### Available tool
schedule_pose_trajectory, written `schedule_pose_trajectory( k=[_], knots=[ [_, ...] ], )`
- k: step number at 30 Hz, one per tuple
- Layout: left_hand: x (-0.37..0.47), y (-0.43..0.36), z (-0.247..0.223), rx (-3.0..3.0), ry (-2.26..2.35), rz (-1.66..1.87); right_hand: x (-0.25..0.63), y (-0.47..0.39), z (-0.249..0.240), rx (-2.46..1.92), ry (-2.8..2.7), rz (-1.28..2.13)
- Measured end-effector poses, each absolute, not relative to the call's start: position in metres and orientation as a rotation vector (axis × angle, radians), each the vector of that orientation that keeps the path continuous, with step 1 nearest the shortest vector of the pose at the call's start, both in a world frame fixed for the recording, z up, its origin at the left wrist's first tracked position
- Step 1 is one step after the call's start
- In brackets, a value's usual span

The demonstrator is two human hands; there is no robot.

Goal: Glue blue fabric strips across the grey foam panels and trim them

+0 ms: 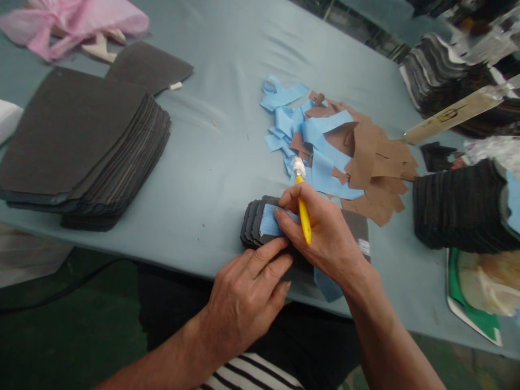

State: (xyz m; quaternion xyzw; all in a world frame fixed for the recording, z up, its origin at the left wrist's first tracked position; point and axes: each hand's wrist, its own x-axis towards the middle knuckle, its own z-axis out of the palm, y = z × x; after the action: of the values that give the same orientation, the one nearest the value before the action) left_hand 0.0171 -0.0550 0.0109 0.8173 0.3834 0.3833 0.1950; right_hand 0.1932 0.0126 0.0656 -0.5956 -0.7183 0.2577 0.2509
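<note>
"So, where does the small stack of dark grey layers with scalloped ends sit?"

"At the near edge of the pale blue-green cloth-covered desk, under the right hand. That hand is closed around a slim yellow brush, its white-crusted tip toward twelve o'clock; the thumb meets a flat light-blue strip on top."

"And the left hand?"

"Between seven and eight o'clock of the stack, fingers close together against its near side. Whether the thumb pinches anything, I can't tell."

"How would you handle this well?"

"I'd steady the layers with the left fingertips, keep the strip flat and square, and press evenly with the thumb. Mind that brush tip: it's close to the loose heap of blue and brown cut pieces at one o'clock, so a tilted wrist could smear them."
</note>
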Motion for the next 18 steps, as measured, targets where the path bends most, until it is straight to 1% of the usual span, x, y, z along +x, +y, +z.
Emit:
schedule_pose_trajectory(
  k=[12, 15, 18],
  knots=[
    [0.0174, -0.0549, 0.0148, 2.262, 1.025, 1.084, 0.1912, 0.0147, 0.0673, -1.632, -1.972, 0.722],
    [0.0154, -0.0548, 0.0152, 2.205, 1.015, 1.184, 0.1906, 0.0149, 0.0671, -1.627, -1.969, 0.702],
    [0.0083, -0.0480, 0.0163, 2.108, 1.148, 1.311, 0.1898, 0.0147, 0.0684, -1.651, -1.982, 0.692]
  ],
)
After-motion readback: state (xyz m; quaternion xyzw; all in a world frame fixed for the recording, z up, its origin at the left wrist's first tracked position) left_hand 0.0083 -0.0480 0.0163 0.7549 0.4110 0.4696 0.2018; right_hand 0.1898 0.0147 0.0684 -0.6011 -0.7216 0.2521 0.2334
